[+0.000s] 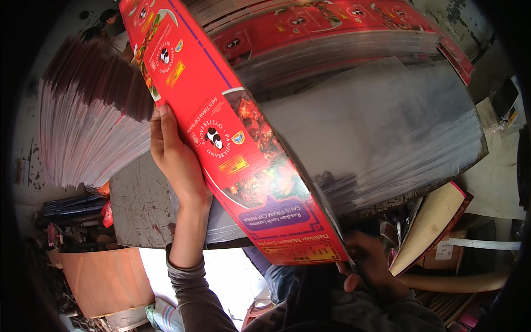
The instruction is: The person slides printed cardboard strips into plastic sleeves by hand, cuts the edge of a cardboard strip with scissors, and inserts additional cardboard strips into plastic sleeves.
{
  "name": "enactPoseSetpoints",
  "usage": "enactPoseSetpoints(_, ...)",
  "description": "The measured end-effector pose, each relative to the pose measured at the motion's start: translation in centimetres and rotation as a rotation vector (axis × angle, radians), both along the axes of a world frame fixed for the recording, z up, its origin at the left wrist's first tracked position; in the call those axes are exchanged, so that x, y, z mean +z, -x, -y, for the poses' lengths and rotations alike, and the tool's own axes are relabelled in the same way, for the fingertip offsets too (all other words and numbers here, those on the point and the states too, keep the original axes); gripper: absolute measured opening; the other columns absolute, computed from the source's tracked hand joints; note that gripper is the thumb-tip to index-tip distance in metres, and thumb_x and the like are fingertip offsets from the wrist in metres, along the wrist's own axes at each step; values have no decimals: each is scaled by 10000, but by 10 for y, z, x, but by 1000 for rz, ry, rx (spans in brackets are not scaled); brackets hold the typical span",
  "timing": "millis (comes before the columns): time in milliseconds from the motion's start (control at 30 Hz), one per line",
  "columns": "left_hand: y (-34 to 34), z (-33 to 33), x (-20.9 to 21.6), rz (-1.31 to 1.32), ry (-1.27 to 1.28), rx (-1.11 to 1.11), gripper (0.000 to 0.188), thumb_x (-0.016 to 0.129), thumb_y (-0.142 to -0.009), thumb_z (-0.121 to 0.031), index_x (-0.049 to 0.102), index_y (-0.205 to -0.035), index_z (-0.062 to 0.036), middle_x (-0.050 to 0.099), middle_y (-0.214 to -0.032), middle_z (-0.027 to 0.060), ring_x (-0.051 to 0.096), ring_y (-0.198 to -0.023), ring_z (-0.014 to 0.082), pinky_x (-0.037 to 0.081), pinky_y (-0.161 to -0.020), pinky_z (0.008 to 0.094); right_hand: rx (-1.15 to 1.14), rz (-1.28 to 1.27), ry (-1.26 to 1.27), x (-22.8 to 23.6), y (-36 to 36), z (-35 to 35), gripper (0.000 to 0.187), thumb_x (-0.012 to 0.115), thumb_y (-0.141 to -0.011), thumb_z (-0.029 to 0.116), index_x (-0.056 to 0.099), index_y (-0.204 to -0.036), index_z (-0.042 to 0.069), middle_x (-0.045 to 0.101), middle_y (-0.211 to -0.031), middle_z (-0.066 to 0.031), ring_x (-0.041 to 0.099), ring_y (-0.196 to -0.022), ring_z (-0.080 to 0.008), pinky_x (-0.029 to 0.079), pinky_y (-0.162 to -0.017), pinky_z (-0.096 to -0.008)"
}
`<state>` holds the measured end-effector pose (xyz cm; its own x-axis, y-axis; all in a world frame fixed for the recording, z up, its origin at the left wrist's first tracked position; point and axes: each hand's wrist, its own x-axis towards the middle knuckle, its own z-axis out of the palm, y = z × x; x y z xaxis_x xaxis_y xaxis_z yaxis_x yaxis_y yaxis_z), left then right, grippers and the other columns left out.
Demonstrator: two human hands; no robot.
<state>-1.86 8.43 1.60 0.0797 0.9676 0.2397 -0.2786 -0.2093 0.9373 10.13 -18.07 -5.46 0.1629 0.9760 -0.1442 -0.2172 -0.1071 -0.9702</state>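
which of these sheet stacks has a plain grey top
The front stack right of the held red printed sheet: its top is plain grey, whereas the rear stack shows red printing and the left stack shows fanned, pale edges.

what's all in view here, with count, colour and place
long printed cardboard sheet: one, red, slanting across centre
thick fanned stack: one, pale with dark top, left
broad flat sheet stack: one, grey, right of centre
printed cardboard pile: at least one, red, top
scratched flat table: one, grey, under the stacks
curved panel: one, orange-tan, lower left
flat board: one, cream with red edge, right
rectangular cardboard box: one, brown, lower right
striped bag: one, mostly white, bottom left
sleeves: two, dark grey, bottom
bare hands: two, left hand at sheet's left edge, right hand shadowed by its lower end
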Motion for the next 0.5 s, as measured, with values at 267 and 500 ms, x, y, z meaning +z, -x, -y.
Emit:
enactPoseSetpoints(267, 0, 0, -1, 8, -18, 0, 255, 426, -915, -227, 476, -1033, -6, 589, -935, 70, 579, -781, 72, 474, -669, 197, 121, -107, -110, -4, -6, -2, 639, 837, -514, 300, 509, -978, 9, 522, -630, -33, 488, -537, -76, 394, -501, -224)
enactPoseSetpoints(500, 1, -1, -4, -11, -77, -5, 241, 438, -912, -213, 445, -1017, 4, 584, -930, 90, 572, -796, 80, 468, -696, 212, 72, 69, -60, 0, -8, -3, 609, 828, -511, 332, 538, -934, 3, 541, -602, -44, 538, -527, -90, 402, -472, -217)
